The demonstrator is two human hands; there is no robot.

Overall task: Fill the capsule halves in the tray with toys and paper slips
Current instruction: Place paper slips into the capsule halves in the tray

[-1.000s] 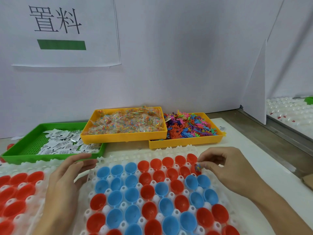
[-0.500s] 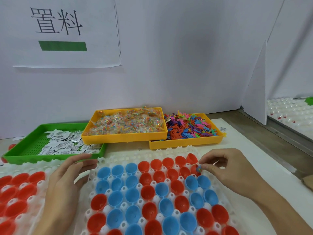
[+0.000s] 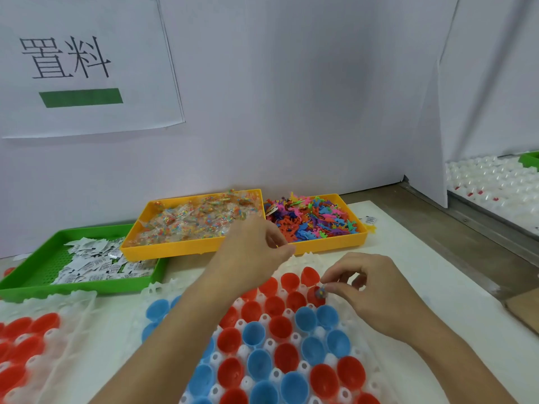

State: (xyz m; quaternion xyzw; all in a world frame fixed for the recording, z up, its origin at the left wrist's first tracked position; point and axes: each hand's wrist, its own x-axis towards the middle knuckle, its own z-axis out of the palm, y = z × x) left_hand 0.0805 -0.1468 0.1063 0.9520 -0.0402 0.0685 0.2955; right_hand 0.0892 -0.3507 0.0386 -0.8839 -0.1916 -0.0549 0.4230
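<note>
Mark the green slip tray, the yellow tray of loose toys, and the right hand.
Green slip tray (image 3: 78, 284), head view, front wall.
Yellow toy tray (image 3: 329, 242), head view, front wall.
Right hand (image 3: 376, 298), head view, back of hand.

The lone head view looks forward and down, close over the capsule tray (image 3: 294, 265) toward the back wall (image 3: 291, 97).

The white tray (image 3: 303, 259) holds red and blue capsule halves (image 3: 280, 328) in a mixed pattern. A green bin (image 3: 43, 252) carries white paper slips (image 3: 96, 262) with black print. Two yellow bins (image 3: 186, 249) hold clear packets (image 3: 198, 220) speckled with many colours and bright multicoloured toys (image 3: 315, 218). The white sign (image 3: 87, 62) shows black characters above a green bar.
</note>
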